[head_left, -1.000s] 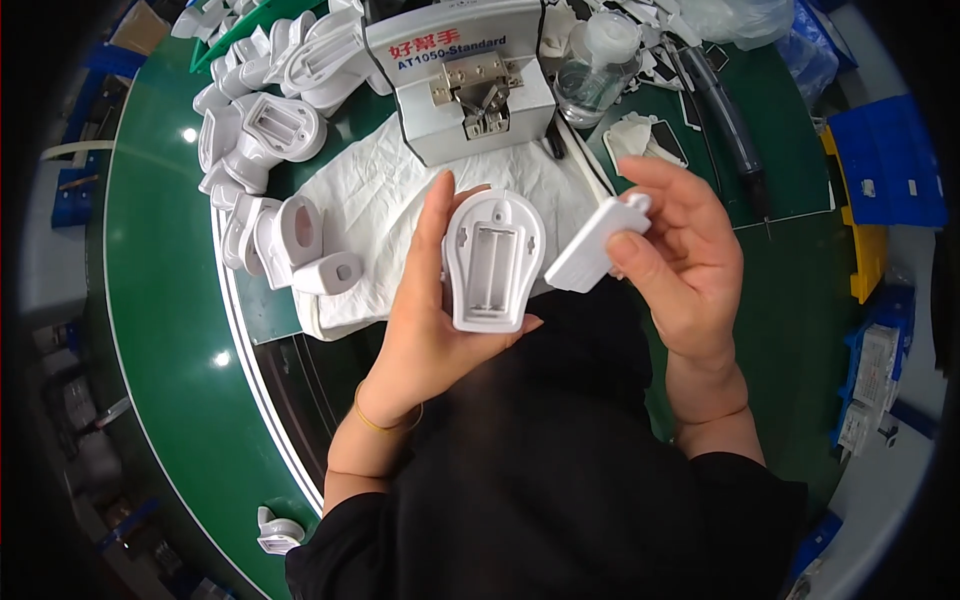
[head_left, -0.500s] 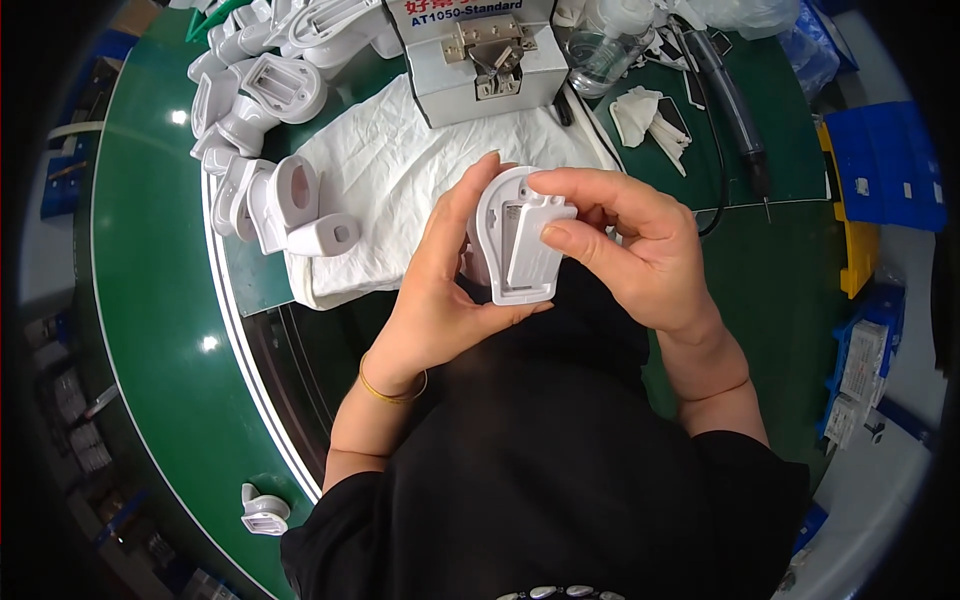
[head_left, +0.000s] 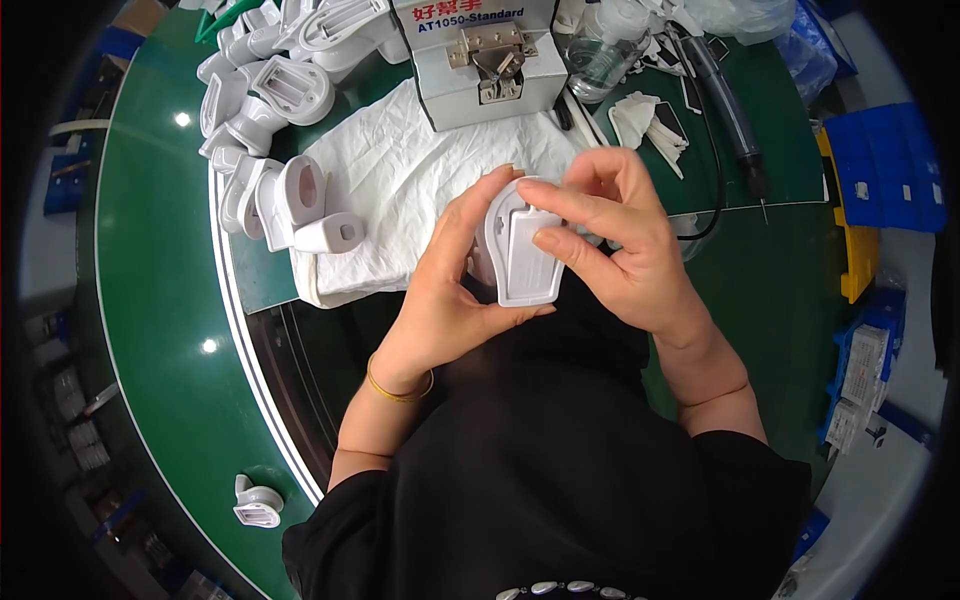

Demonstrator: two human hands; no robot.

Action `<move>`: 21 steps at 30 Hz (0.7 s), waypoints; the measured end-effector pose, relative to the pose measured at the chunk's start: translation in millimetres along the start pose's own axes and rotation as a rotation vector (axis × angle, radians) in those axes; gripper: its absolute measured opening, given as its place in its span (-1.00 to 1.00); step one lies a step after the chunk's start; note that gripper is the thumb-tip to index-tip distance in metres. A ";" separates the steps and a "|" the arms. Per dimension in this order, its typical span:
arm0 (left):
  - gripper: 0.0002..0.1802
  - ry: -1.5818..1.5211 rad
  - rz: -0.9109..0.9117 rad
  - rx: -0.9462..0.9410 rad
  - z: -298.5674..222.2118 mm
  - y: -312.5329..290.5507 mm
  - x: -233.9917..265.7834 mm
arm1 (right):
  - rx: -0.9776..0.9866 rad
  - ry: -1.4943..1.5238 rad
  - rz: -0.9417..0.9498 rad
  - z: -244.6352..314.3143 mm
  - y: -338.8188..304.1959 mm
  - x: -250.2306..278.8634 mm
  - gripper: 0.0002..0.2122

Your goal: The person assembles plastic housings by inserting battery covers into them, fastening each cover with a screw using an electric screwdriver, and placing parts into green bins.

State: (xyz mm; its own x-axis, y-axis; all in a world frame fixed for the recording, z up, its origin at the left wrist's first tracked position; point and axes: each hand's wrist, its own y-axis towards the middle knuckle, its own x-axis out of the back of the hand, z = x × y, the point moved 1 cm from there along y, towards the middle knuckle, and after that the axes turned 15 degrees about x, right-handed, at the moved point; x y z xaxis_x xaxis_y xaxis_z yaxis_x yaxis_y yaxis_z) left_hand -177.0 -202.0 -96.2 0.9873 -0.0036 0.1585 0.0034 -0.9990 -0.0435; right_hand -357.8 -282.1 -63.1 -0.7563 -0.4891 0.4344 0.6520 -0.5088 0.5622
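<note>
Green table (head_left: 160, 250): curving round at left, bearing parts and tools within arm's reach.
White cloth (head_left: 380, 200): spread before the machine, probably to spare the plastic from scratches.
Loose housings (head_left: 290, 190): clustered at left, nearest ones by the cloth edge, presumably for easy picking.
Silver machine (head_left: 440, 85): standing beyond the cloth, turned face-on, likely for access by either hand.
Dark screwdriver (head_left: 725, 105): lying at far right, on the right hand's side.
Left hand (head_left: 440, 275): wrapped around the white housing (head_left: 497, 250), apparently to steady it.
Right hand (head_left: 620, 235): thumb on the flat cover (head_left: 533, 260), index finger at the rounded top; cannot tell whether pinching or only pressing.
White housing: held up before the body, recess upward, probably for clear sight.
Flat cover: lying over the recess; cannot tell whether fully seated.
</note>
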 end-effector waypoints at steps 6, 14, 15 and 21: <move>0.09 0.012 0.043 -0.061 -7.0 -1.4 2.1 | -0.468 0.798 -0.203 -7.8 -9.2 -14.1 -0.28; -0.25 -0.322 0.006 0.058 -12.1 0.6 -3.9 | -0.254 0.540 -0.193 -7.3 -13.8 -17.2 -0.33; -0.26 -0.322 0.002 0.062 -15.0 -0.8 -4.5 | -0.242 0.515 -0.185 -5.5 -12.3 -15.2 -0.34; 0.03 -0.268 -0.021 0.064 -16.3 0.9 -12.2 | -0.324 0.610 -0.216 -11.4 -11.2 -5.4 -0.36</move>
State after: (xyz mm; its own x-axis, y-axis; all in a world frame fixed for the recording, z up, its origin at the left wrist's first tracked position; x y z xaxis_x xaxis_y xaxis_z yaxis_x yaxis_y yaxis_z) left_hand -191.7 -203.6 -82.1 0.9936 0.0369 -0.1064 0.0255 -0.9940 -0.1063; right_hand -360.4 -281.8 -79.7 -0.7669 -0.6141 -0.1864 0.5463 -0.7770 0.3127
